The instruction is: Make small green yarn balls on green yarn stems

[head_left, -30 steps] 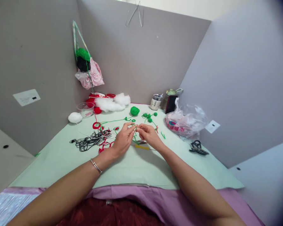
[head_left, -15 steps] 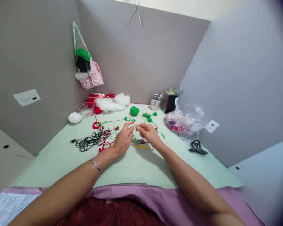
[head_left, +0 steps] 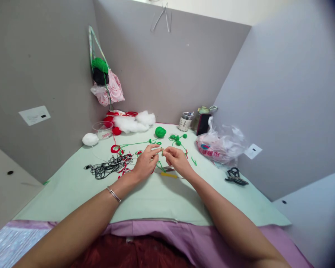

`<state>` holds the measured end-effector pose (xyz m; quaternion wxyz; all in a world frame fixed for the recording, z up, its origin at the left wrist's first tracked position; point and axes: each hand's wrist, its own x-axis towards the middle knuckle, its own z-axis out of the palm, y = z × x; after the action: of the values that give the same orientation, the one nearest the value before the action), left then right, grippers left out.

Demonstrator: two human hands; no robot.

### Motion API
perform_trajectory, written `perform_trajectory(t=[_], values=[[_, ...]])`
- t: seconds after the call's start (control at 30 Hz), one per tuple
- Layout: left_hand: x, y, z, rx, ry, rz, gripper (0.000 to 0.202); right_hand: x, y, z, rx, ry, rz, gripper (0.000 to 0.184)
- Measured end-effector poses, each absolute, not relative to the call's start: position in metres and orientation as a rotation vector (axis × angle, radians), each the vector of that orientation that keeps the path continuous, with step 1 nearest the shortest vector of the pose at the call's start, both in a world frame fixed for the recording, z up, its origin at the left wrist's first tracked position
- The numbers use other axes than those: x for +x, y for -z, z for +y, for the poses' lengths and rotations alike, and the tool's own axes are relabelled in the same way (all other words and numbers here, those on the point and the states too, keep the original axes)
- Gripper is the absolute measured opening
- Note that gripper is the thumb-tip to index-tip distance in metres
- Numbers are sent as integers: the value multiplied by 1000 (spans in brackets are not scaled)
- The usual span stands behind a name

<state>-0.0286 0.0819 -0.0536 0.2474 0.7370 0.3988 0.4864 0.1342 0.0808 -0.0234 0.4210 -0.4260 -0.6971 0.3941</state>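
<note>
the fingers of the right hand (head_left: 176, 160) pinch green yarn (head_left: 162, 152) above the desk (head_left: 162, 199); the left hand (head_left: 145, 162) meets it, grip unclear. that piece looks unfinished; small green balls (head_left: 178, 143) beyond seem done.

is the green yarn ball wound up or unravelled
Wound up: the green yarn ball sits as a round, compact bundle on the table, beyond the left hand and right hand.

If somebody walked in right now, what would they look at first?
Probably the left hand and right hand, close together over the middle of the table, with green yarn between them. Then maybe the bright green yarn ball just beyond them, or the tangled black yarn lying to their left.
</note>
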Motion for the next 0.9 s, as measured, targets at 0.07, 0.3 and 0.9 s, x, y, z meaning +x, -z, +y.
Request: perform_trajectory(t=[0.07, 0.3, 0.9], values=[[-31, 54, 87, 1828, -1359, 1064, 23, 135, 25, 80, -1113, -846, -1804, 24], [-35, 51, 95, 1458, -1241, 1004, 32, 137, 35, 80, -1183, -393, -1990, 21], [-33, 43, 89, 1249, -1217, 966, 17, 137, 36, 80, -1279, -155, -2069, 19]])
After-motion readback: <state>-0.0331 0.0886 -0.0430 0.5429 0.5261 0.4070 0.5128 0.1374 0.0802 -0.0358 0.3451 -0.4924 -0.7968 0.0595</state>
